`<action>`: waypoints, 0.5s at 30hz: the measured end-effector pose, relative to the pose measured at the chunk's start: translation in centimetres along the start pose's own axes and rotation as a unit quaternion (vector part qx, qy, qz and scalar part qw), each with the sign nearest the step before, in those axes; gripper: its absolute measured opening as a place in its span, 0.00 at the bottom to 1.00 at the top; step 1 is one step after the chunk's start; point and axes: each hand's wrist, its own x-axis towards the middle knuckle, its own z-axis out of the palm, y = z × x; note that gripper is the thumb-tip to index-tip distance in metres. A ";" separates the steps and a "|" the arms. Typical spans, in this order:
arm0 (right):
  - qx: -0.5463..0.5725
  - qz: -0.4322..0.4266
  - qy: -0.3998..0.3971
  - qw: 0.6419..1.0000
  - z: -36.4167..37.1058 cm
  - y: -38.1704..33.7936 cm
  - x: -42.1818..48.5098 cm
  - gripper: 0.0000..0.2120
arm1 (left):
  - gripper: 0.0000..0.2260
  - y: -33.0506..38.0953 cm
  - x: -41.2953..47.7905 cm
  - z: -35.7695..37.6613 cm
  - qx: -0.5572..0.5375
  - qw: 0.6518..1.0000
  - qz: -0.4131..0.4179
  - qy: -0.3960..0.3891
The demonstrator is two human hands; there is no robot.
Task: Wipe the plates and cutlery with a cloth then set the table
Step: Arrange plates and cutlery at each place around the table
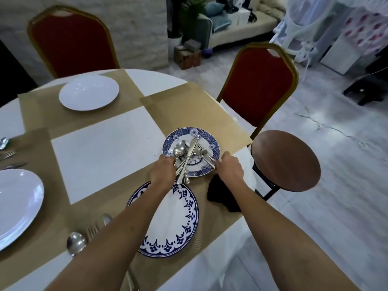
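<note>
A small blue-patterned plate (210, 141) lies on a tan placemat (195, 106) near the table's right edge, with a pile of cutlery (190, 153) on it: a spoon, a knife, forks. My left hand (162, 172) grips the handles of the spoon and knife at the plate's near-left rim. My right hand (228, 168) pinches a fork handle at the plate's near-right rim. A dark cloth (220, 196) lies crumpled on the mat under my right wrist. A larger blue-rimmed plate (180, 225) sits closer to me, partly hidden by my left forearm.
White plates stand at the far left (89, 92) and the near left (16, 204). A spoon (76, 242) and fork (92, 228) lie by my left arm; more cutlery (10, 159) at the left edge. Two red chairs (258, 89) and a round wooden stool (285, 160) ring the table.
</note>
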 end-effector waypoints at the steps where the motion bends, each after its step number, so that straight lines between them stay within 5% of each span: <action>1: -0.004 -0.001 -0.007 1.000 -0.1 0.1 0.1 0.11 | 0.08 0.1 0.2 0.0 -0.011 1.000 -0.010 0.001; 10: 0.013 -0.008 -0.028 0.999 -0.6 0.0 1.0 0.11 | 0.08 0.5 1.1 -0.2 -0.060 0.996 -0.069 -0.006; 15: 0.138 0.040 -0.040 0.989 -1.1 -0.1 1.3 0.10 | 0.05 -0.2 1.4 -0.8 -0.095 0.991 -0.096 -0.008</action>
